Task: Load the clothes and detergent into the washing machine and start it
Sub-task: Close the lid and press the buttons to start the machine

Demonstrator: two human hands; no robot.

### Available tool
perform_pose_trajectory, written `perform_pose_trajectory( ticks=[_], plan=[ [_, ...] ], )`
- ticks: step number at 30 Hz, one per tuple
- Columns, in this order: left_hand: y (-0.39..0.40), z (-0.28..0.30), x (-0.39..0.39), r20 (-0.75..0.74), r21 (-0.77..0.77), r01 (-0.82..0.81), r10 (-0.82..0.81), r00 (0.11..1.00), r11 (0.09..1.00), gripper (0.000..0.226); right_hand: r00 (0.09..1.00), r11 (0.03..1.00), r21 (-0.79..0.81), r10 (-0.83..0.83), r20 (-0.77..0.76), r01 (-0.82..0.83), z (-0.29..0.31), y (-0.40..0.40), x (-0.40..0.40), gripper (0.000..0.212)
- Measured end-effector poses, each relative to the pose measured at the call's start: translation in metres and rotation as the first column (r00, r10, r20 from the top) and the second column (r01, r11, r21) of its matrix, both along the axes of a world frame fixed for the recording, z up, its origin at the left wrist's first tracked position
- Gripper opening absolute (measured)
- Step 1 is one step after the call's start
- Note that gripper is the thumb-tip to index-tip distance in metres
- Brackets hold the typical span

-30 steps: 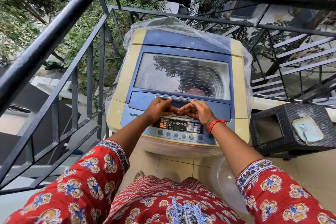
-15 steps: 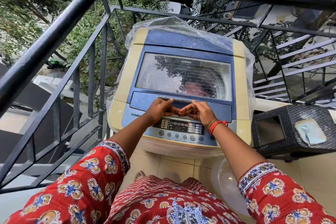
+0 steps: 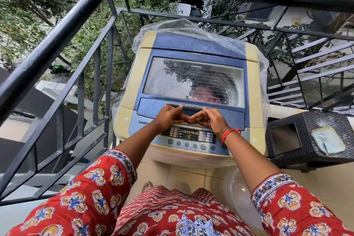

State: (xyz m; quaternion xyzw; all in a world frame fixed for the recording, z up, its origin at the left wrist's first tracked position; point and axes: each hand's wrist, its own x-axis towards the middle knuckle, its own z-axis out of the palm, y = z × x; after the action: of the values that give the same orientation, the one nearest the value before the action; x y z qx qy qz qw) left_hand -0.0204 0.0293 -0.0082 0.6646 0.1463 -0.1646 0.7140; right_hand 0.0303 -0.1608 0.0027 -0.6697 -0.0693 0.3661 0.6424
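A blue and cream top-load washing machine stands in front of me with its glass lid closed. My left hand and my right hand rest side by side at the lid's front edge, just below the silver handle recess. The fingers of both are curled around that edge and the fingertips touch each other. Below the hands, the control panel is lit and its display reads F. I see no loose clothes or detergent, and reflections hide the drum's contents.
A clear plastic cover is pushed to the machine's back. A black metal railing runs close on the left and behind. A dark wicker stool bearing a metal tray stands at right. A translucent tub sits on the tiled floor.
Both hands have stayed at the lid's front edge and the lid has stayed closed. Only my view has shifted slightly.
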Motion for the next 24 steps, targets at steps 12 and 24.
perform_pose_trajectory(
  ticks=[12,24],
  plan=[
    [0.0004,0.0000,-0.0011,0.007,0.005,0.005,-0.005,1.000,1.000,0.052,1.000,1.000,0.001,-0.005,0.016,0.005,0.0001,0.0001,-0.0005,0.054],
    [0.0006,-0.0013,-0.0005,0.011,-0.004,0.003,-0.003,1.000,1.000,0.052,1.000,1.000,0.010,-0.004,0.003,0.004,-0.0002,0.0004,-0.0009,0.055]
  ],
)
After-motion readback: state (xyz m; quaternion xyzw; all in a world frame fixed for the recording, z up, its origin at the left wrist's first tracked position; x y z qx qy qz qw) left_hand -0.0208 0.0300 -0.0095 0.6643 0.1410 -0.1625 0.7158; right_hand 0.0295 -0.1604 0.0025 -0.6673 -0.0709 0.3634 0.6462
